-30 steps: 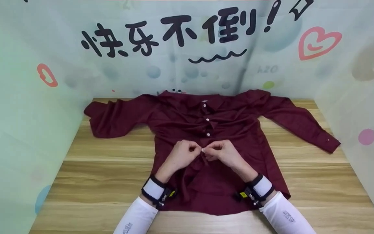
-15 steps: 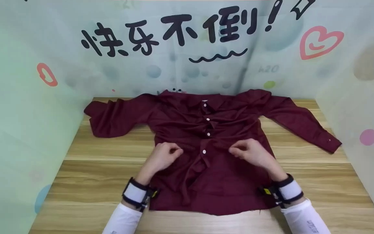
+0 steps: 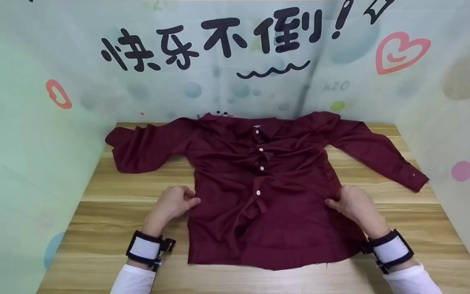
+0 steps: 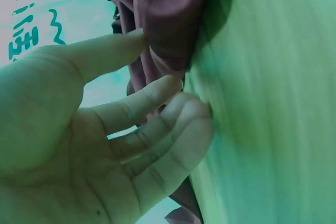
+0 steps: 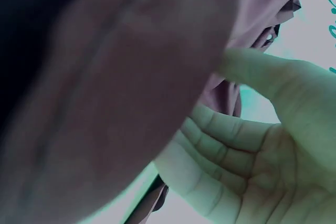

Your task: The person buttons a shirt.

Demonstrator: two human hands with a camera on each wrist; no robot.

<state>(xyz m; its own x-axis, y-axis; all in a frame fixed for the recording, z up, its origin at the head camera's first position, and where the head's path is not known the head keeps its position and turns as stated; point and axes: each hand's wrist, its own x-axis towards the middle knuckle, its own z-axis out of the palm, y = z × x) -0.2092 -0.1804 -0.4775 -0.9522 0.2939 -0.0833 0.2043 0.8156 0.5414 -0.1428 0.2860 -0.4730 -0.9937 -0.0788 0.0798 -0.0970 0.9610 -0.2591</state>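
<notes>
A burgundy long-sleeved shirt (image 3: 296, 212) lies front up on the wooden table, its white buttons running down the middle. At the shirt's left edge is my left hand (image 3: 174, 204), the thumb reaching over the cloth. In the left wrist view a gap separates the thumb from the loosely bent fingers (image 4: 173, 156), and the cloth lies beyond them. My right hand (image 3: 353, 206) is at the right side edge, thumb over the fabric. In the right wrist view its fingers (image 5: 220, 150) are fairly straight, their tips hidden behind the cloth.
Both sleeves spread outward, the right cuff (image 3: 414, 177) toward the table's right side. A printed fabric backdrop (image 3: 169, 94) encloses the table (image 3: 129, 228) at the back and sides. Bare wood shows on either side of the shirt.
Both hands came together at a front button, let go of it and moved apart to the shirt's side edges. That button now shows uncovered. The shirt has stayed in place.
</notes>
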